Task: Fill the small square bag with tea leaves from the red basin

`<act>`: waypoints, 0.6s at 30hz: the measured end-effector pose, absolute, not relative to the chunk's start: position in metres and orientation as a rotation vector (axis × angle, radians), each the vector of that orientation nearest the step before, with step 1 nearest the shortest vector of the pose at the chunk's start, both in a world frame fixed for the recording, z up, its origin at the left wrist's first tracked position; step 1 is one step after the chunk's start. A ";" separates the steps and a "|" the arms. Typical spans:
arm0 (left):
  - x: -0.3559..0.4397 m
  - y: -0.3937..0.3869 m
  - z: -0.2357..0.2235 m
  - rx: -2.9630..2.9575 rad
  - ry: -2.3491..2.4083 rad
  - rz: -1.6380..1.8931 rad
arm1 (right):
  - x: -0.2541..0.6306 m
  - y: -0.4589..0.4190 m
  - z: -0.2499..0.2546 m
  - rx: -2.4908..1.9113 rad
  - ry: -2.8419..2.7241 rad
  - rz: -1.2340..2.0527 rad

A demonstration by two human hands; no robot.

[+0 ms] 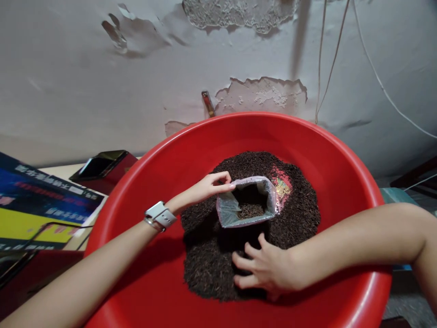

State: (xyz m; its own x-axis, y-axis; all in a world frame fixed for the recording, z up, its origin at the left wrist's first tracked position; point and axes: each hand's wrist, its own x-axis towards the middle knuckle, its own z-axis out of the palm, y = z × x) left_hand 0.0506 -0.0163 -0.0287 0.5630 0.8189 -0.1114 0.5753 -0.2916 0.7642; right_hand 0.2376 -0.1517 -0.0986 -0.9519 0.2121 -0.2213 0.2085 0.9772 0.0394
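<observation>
Red basin [150, 282]: the right hand [268, 269], fingers parted, is at the dark flakes [211, 273] toward five o'clock. Beyond, mid-basin, stands an open bag [231, 215], its ten o'clock rim pinched by the left hand [206, 187]. Peeling wall [102, 91] at twelve.

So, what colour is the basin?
The basin is red, best seen in the head view.

The characters on the poster [41, 207] cannot be read.

Head view, facing down, close over basin [259, 134]
</observation>
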 end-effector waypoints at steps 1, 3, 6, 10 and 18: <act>0.051 -0.016 -0.029 1.995 1.118 0.387 | 0.237 -0.150 -0.103 0.417 2.825 -0.041; 0.050 -0.015 -0.030 1.995 1.112 0.388 | 0.234 -0.143 -0.109 0.633 2.673 -0.137; 0.048 -0.014 -0.033 2.005 1.097 0.386 | 0.232 -0.131 -0.109 0.831 2.401 -0.265; 0.047 -0.012 -0.035 2.004 1.082 0.390 | 0.231 -0.123 -0.104 0.758 2.375 -0.408; 0.048 -0.012 -0.034 2.013 1.076 0.394 | 0.227 -0.121 -0.098 0.525 2.432 -0.439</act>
State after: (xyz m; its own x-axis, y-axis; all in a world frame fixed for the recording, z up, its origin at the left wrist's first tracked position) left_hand 0.0476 -0.0123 -0.0342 0.5895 0.8024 -0.0932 0.5522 -0.3161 0.7715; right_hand 0.2268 -0.1206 -0.0982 -0.7382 0.2631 -0.6212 0.4638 0.8666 -0.1842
